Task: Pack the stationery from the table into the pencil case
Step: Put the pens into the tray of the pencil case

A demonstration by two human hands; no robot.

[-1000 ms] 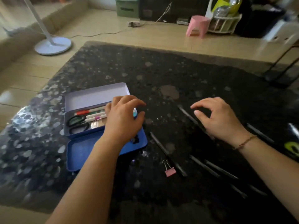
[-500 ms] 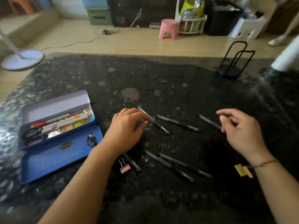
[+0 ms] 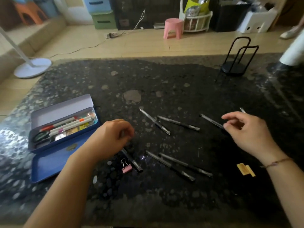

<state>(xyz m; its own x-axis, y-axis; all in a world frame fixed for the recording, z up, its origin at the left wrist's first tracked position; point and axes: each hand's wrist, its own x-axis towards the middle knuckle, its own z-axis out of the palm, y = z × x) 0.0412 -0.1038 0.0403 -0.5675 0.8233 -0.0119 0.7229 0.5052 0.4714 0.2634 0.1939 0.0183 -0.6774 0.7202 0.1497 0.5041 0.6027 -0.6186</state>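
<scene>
The blue tin pencil case lies open at the left of the dark stone table, with markers and scissors in its tray. My left hand is curled over the upper end of a black pen, just right of the case. A pink binder clip lies beside that pen. My right hand hovers with fingers apart, thumb tip at the near end of another black pen that lies flat. Several more black pens are scattered between my hands.
A yellow tag lies near my right wrist. A black wire stand is at the back right, next to a white cylinder. On the floor beyond the table's far edge are a fan base and a pink stool.
My left hand left the pencil case, reached among the pens, then drew back onto the pen by the binder clip. My right hand moved right to the far pen.
</scene>
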